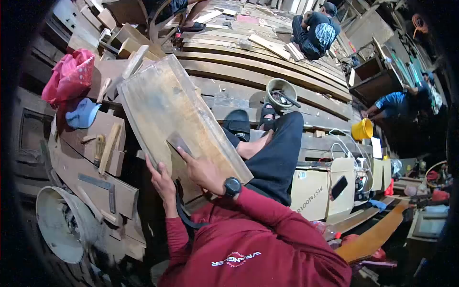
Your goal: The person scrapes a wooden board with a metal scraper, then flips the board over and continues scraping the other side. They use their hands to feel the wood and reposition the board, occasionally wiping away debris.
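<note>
At the far left, a white bucket [50, 217] stands beside brown boards [71, 160]. Beyond it a pink bag [69, 79] and a pale blue cap [82, 114] lie near the far end of these boards; nearer, a wooden strip [110, 148] and a dark L-shaped square [112, 198] lie toward their right edge. Next comes the left hand [165, 186], at the near left corner of a wooden panel [177, 105] that slants over the person's lap. Its index finger and thumb are parted, the index reaching up along the panel's left edge; how firmly it grips, I cannot tell. The right hand [205, 174], a dark watch [232, 186] at its wrist, lies over the panel's near edge. Its index finger is stretched out onto a thin greyish piece [178, 138] lying flat on the panel's face, while the others are bent together and partly hidden, so whether they clasp anything cannot be told. Right of the panel, a round tub [282, 83] of tools stands on the plank floor [229, 100]; farther right are a phone [339, 188] on a cardboard box [311, 184] and a yellow pail [362, 129].
</note>
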